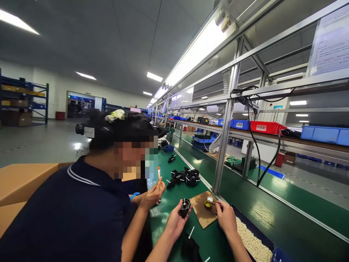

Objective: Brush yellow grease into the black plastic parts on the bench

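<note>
My left hand is closed around a black round plastic part, whose open ringed face is turned up and has a white piece at its centre. In my right hand, the fingers pinch a thin brown stick-like tool. Its far end meets a small round pot with something yellow inside; whether it dips in is too small to tell. A small white round piece lies beside the pot. Both rest on a brown cardboard sheet. Nearer to me, a black part with a white pin lies on the green bench.
To the left sits a co-worker, with raised hands close to my left arm. Several black parts are heaped farther along the green bench. A blue bin of small cream pieces stands at right. A metal post rises behind the cardboard.
</note>
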Available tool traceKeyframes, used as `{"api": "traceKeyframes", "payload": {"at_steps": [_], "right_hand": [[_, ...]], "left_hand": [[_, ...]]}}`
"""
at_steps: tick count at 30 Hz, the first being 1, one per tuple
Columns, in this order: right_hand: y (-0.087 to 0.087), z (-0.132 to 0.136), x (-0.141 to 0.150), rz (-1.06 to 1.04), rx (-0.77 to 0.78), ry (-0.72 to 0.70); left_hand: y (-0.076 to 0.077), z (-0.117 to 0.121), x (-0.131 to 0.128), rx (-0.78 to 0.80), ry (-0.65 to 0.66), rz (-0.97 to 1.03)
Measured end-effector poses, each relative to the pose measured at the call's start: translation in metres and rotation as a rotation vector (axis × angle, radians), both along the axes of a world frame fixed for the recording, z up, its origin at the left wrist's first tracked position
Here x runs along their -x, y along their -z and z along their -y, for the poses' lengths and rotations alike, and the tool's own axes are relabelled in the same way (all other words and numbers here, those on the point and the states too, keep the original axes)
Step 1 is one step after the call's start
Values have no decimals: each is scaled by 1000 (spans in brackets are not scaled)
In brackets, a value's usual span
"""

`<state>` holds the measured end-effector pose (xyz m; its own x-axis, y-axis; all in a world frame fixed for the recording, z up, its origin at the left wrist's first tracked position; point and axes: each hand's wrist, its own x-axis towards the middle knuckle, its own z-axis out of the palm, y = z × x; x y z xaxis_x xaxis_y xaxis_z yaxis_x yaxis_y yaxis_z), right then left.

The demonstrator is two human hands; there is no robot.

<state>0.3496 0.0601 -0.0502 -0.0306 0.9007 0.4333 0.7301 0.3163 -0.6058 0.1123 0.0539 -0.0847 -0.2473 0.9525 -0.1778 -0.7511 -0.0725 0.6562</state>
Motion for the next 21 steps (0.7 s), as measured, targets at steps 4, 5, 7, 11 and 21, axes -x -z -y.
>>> {"api": "traceKeyframes", "payload": {"at_steps": [4, 5, 7, 11, 21], "right_hand": [[4, -5, -1, 31, 16, -5], [4, -6, -1, 38, 20, 0], [6, -7, 0, 50, 29, 9], [7, -6, 0, 45, 29, 6], [12, -16, -8, -132, 14, 10]], "left_hand": [[-2, 5, -2, -43, 42, 173], [-2, 6, -3, -49, 49, 192], [-3, 7, -6, -55, 69, 208], [-5, 13, -11, -65, 126, 180], [2, 7, -14, -30, 144, 134]]}}
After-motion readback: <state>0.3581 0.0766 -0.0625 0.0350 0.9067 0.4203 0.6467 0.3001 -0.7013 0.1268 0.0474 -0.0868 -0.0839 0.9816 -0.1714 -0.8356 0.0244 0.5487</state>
